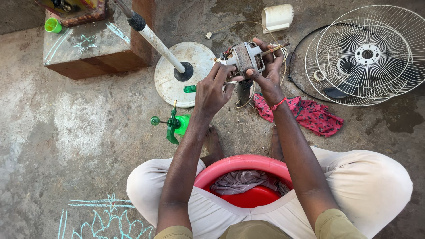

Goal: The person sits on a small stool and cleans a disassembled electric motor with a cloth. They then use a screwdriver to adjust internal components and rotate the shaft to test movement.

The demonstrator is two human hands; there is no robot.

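Head camera is looking straight down on a bare fan motor (246, 57), a blocky metal core with a grey laminated face, coloured wires at its left end and a thin brass-toned shaft sticking out to the right. It is hanging in the air above the concrete floor (66, 132), between both hands. The right hand (268, 73) is cupping it from the right and below, fingers curled over the far edge and the thumb pressing on the near face, so the grip is clamping the motor. The left hand (213, 90) is reaching in from the left, fingers bunched together and pinching at the motor's lower left corner; what they are nipping is too small to tell.

Just beneath is lying a round white fan base (170, 86) with its white pole (155, 40) rising toward the camera. A green plastic spray nozzle (172, 125) is resting near the left wrist, and a crumpled pink patterned cloth (310, 114) is lying beside the right forearm. Two white wire fan guards (367, 53) are sitting overlapped at right. A red plastic stool (241, 170) is showing between the knees.
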